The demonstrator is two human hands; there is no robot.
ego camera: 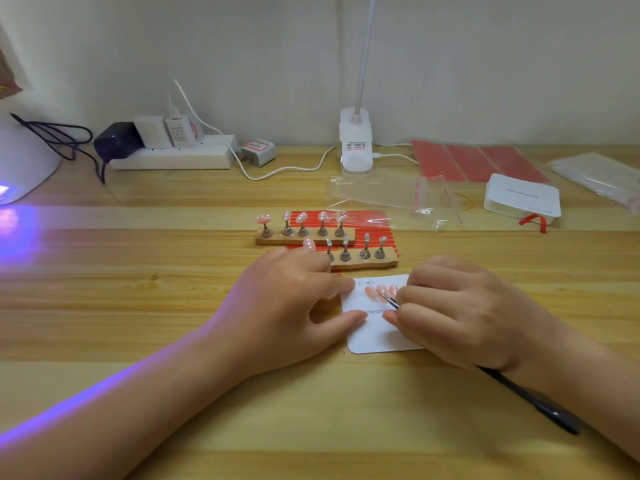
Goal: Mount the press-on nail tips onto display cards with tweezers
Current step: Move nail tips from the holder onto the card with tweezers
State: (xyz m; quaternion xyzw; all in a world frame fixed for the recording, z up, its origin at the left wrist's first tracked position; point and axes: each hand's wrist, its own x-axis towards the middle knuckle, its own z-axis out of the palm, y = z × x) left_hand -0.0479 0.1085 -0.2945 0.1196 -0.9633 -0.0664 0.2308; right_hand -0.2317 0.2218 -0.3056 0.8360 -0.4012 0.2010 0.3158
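A white display card (377, 327) is laid flat on the wooden table (173, 306), low centre, and is pinned at its 9 o'clock edge by the left hand (291, 306), index tip and thumb tip pressed on the card, fingers fairly straight, nothing grasped. Thin metal tweezers (388, 299) are pinched in the right hand (460, 313), fingers curled round them, tips pointed toward 10 o'clock. Three pink nail tips (381, 292) are seen in a row near the card's 12 o'clock edge; the tweezer tips are at the leftmost one, contact cannot be told. The card's 3 o'clock side is covered by the right hand. A dark pen (533, 400) is seen under the right wrist, run toward 4 o'clock.

At 12 o'clock of the card two wooden holder strips (304, 235) are set on a red sheet (363, 216), metal stands on them, some topped with more pink tips. Further out: clear bags (388, 195) at 1 o'clock, a white card stack (523, 199) and red sheets (478, 161) at 2 o'clock, lamp base (356, 143) at 12, power strip (173, 157) at 11, a lit UV lamp (20, 161) at 10 o'clock
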